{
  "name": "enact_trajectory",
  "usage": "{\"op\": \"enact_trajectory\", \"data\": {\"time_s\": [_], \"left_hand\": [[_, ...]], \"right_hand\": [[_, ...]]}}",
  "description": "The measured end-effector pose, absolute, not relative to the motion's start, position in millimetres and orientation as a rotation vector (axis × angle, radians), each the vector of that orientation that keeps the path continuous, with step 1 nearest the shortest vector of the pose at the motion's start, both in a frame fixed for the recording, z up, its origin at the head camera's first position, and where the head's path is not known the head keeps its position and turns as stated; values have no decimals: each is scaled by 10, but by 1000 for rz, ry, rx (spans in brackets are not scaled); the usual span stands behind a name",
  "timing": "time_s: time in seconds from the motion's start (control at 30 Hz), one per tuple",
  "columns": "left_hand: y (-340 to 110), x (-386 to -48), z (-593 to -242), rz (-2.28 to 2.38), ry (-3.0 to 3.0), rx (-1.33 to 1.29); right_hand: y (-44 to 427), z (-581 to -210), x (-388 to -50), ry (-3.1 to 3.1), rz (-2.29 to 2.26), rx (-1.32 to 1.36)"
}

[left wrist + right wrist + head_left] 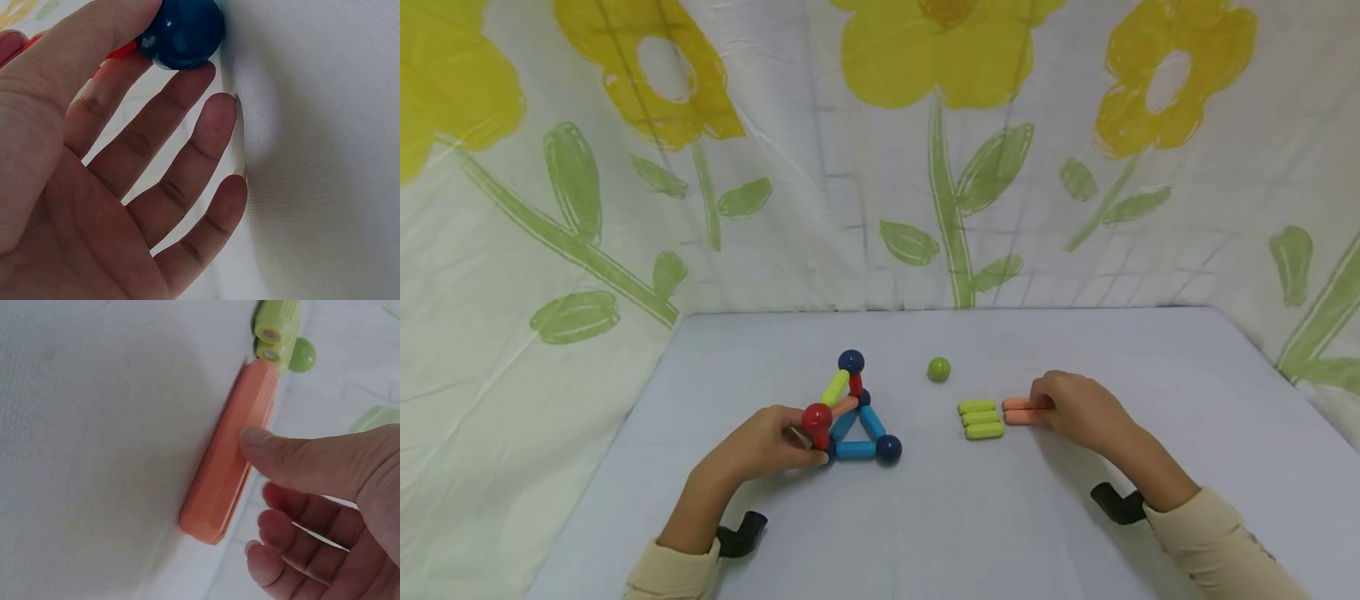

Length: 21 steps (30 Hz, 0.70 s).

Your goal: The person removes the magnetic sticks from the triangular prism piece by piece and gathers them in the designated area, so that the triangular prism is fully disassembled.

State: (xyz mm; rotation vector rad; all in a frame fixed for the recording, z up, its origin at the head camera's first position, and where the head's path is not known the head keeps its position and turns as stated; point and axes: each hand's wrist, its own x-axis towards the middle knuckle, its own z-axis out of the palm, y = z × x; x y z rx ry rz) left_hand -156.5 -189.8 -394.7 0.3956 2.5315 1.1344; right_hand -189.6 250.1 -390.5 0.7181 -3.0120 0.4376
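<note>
At the left, a frame of magnetic sticks and balls stands on the table, with blue sticks (856, 450) making a flat triangle at its base. My left hand (769, 443) pinches its front-left corner, the thumb against a dark blue ball (184, 31). Above that corner sits a red ball (817, 418) on a red stick. A yellow-green stick (835, 387) leads up to the top dark blue ball (851, 362). To the right, two orange sticks (1018, 410) lie side by side. My right hand (1078, 410) pinches them, thumb on one stick (228, 462); the index fingertip is hidden.
Several yellow-green sticks (981, 419) lie in a row just left of the orange ones. A green ball (938, 369) rests behind them. Beyond the back edge of the white table (955, 517) hangs a cloth (790, 208) with painted yellow flowers.
</note>
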Motion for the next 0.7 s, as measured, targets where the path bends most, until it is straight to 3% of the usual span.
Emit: {"op": "enact_trajectory", "data": {"time_s": [0.27,0.7], "left_hand": [[-1889,-1555,-3940,1138,2535,389],[-1892,-1560,-3947,1130,2545,407]], "right_hand": [[2469,-3899,-1940,-2963,494,852],[2432,-3839,-2019,-2963,490,832]]}}
